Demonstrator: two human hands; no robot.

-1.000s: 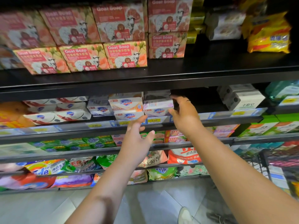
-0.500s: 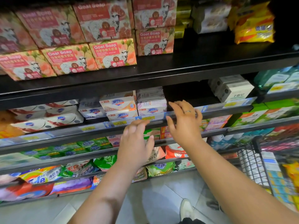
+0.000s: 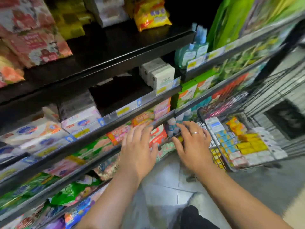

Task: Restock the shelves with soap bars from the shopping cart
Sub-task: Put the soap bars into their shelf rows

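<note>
Aisle: shop aisle with a pale tiled floor [image 3: 165, 187] underfoot; the whole view is smeared by motion, so print on the packs cannot be read.
Shelving: black shelves [image 3: 115, 63] climb from lower left to upper right in several tiers, each fronted by a rail carrying price tags.
Shopping cart: a wire cart [image 3: 264, 104] stands at the right, its near corner just beside the lower tiers.
Top tier: pink cartons [image 3: 33, 38] at the left, a yellow packet [image 3: 151, 15] farther right.
Middle tier: white soap boxes with a blue badge [image 3: 80, 119] at the left, then a stretch of bare dark shelf, then plain white cartons [image 3: 158, 73] at the right end.
Soap bars: the soap bars [image 3: 244, 142] lie in the cart, packed in close rows of yellow, blue and white boxes.
Lower tiers: red and orange packs [image 3: 118, 134] sit behind the hands, green packs [image 3: 72, 192] below to the left.
Left hand: the left hand [image 3: 137, 151] is palm down in front of the lower tiers, fingers spread and straight, holding nothing; whether the tips touch the rail cannot be told.
Right hand: the right hand [image 3: 193, 146] is palm down near the cart's corner, fingers loosely spread, holding nothing, apart from the left hand.
Ring: a thin ring [image 3: 194, 133] sits on one finger of the right hand.
</note>
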